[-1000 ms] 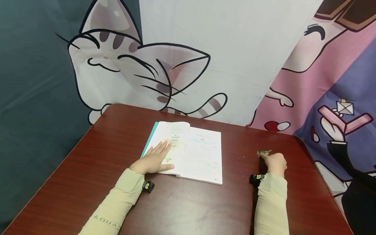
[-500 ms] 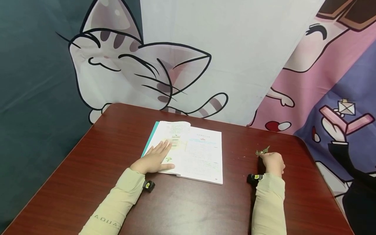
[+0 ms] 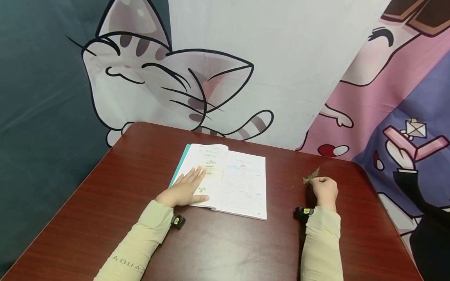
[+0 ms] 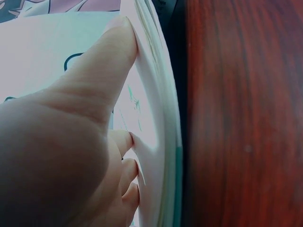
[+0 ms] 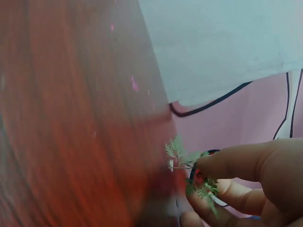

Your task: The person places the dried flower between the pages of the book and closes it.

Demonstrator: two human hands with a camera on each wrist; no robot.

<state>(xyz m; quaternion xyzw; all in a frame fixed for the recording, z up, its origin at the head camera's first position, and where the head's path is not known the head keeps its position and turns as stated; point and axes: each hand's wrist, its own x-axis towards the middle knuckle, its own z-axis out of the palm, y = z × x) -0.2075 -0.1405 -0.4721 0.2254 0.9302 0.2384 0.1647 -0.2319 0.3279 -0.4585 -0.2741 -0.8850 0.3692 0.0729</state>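
Observation:
An open book [image 3: 242, 183] with white printed pages and a teal cover edge lies on the table. My left hand [image 3: 184, 191] rests on its left page with fingers spread and straight; in the left wrist view the thumb [image 4: 102, 66] presses the page close to the book's lower edge. Over the right side of the table, my right hand [image 3: 325, 189] pinches a small green fern-like sprig [image 3: 311, 176] between thumb and fingers. Feathery leaves of the sprig [image 5: 175, 147] stick out past the fingertips in the right wrist view; its held part is partly hidden.
The brown wooden table [image 3: 225, 249] carries both forearms. Tiny pink bits [image 5: 135, 84] lie scattered between book and right hand. A cartoon-printed cloth [image 3: 218, 78] hangs behind the table's far edge.
My right hand has moved slightly left and away from me, and the sprig has turned more upright in its fingers. The left hand and book have stayed in place.

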